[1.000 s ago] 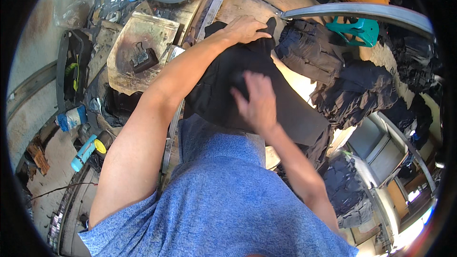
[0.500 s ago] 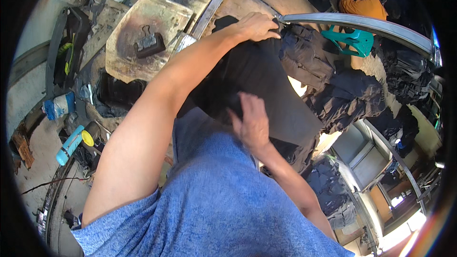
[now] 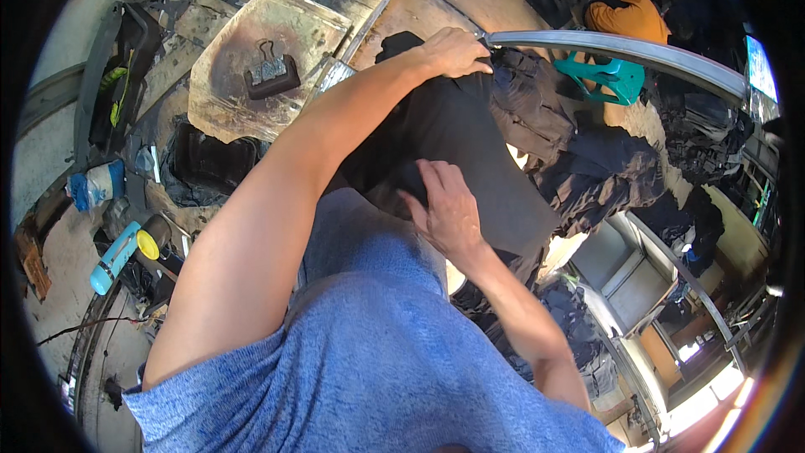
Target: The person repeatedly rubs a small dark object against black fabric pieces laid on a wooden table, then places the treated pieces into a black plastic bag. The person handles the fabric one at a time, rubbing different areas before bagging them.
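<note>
A long piece of black cloth (image 3: 486, 164), perhaps a garment, stretches across in front of my body. At its far end my left hand (image 3: 457, 52) is closed over the cloth, beside the end of a curved metal rail; the fingers curl down and their tips are partly hidden. Closer to my body, my right hand (image 3: 449, 210) lies on the near part of the cloth, fingers stretched out and thumb apart. Crumpled dark garments (image 3: 599, 168) lie to the right of the cloth.
The curved metal rail (image 3: 620, 42) runs off to the right above a teal plastic stool (image 3: 616, 82). On the left, a worn board (image 3: 222, 75) carries a dark block with a binder clip (image 3: 268, 67). A light-blue bottle (image 3: 116, 258) lies lower left. An orange-sleeved person (image 3: 629, 15) is at far right.
My right hand, blurred before, now shows sharply in nearly the same place on the cloth. My left hand keeps its place at the far end. The whole view has shifted slightly.
</note>
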